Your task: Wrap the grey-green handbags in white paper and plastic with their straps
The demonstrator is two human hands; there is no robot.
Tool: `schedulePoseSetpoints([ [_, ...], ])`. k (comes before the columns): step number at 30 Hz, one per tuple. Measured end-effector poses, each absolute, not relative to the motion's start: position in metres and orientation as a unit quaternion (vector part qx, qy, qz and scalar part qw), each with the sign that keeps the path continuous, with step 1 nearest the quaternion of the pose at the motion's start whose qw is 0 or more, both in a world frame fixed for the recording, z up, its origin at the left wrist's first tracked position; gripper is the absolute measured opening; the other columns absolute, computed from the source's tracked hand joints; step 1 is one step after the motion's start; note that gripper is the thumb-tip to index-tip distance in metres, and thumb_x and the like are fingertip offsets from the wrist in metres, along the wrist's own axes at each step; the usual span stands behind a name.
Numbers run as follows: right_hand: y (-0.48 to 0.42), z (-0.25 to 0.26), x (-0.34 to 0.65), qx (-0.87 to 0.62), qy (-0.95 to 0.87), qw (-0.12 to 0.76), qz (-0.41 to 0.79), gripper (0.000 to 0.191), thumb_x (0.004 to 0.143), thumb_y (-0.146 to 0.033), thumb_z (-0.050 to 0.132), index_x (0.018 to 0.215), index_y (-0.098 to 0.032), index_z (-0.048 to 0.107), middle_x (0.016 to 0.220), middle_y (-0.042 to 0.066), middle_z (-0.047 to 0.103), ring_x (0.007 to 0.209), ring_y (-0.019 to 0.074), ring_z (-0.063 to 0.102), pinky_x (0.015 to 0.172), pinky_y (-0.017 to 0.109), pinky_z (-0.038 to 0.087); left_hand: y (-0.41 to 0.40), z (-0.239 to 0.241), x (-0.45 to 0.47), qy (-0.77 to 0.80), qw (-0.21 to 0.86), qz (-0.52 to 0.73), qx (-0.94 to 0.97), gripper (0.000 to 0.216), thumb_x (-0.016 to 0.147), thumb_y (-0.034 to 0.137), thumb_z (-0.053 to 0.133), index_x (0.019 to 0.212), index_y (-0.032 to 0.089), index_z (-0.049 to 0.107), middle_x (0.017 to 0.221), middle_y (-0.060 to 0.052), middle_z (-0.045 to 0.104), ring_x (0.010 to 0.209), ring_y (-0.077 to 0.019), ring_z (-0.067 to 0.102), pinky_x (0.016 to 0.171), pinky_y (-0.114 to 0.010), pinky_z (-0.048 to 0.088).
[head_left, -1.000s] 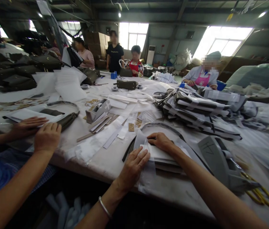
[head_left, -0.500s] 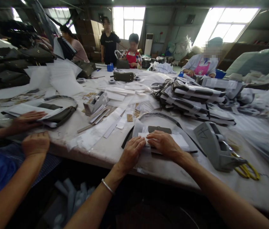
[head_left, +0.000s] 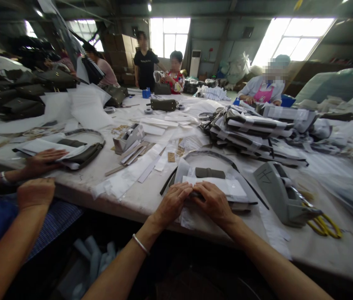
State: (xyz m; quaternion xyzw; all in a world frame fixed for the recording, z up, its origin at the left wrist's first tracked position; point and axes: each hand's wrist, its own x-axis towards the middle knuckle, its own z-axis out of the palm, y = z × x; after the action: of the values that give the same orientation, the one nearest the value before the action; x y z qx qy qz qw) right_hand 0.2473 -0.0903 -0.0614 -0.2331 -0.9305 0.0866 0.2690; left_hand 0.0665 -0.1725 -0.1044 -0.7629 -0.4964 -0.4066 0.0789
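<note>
A dark olive handbag [head_left: 210, 172] lies before me on the table, its wrapped strap [head_left: 214, 152] arched out behind it. White packing sheet [head_left: 234, 189] covers part of its front. My left hand [head_left: 172, 202], a bangle on its wrist, is bent over the bag's near edge at the left. Beside it, my right hand [head_left: 214, 204] curls its fingers over the same edge. The fingertips of both hands meet there. Both thumbs are mostly hidden. Right of the bag stands a grey tape dispenser [head_left: 278, 193] with yellow-handled scissors [head_left: 325, 226] against it.
At my left, a co-worker's hands [head_left: 43, 160] are at a similar wrapped bag [head_left: 85, 152]. A stack of wrapped bags [head_left: 251, 129] rises behind mine. Another tape dispenser [head_left: 129, 138], cardboard strips [head_left: 132, 158] and plastic film lie left of centre. People work across the table.
My hands have slid from the top of the white sheet to the bag's near edge, and my right fingers have curled over. The co-worker's nearer fist has shifted left. The view tilts slightly up.
</note>
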Motion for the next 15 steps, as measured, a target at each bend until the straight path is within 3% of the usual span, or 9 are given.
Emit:
schedulePoseSetpoints([
  [9, -0.083, -0.08, 0.238, -0.222, -0.919, 0.32, 0.058, 0.014, 0.084, -0.023, 0.068, 0.098, -0.024, 0.064, 0.092, 0.005, 0.068, 0.086, 0.0256, 0.065, 0.076, 0.036, 0.051, -0.171, -0.111, 0.065, -0.518, 0.093, -0.399, -0.751, 0.043, 0.087, 0.008, 0.046, 0.128, 0.019, 0.053, 0.124, -0.007, 0.067, 0.12, -0.019, 0.06, 0.106, -0.037, 0.05],
  [15, -0.1, -0.068, 0.257, -0.127, -0.928, 0.35, 0.027, 0.034, 0.086, -0.025, 0.069, 0.119, -0.026, 0.059, 0.112, 0.006, 0.071, 0.103, 0.0266, 0.066, 0.092, 0.038, 0.052, -0.172, -0.109, 0.067, -0.515, 0.106, -0.414, -0.743, 0.036, 0.092, 0.013, 0.047, 0.126, 0.023, 0.056, 0.122, -0.005, 0.068, 0.117, -0.0196, 0.062, 0.103, -0.036, 0.051],
])
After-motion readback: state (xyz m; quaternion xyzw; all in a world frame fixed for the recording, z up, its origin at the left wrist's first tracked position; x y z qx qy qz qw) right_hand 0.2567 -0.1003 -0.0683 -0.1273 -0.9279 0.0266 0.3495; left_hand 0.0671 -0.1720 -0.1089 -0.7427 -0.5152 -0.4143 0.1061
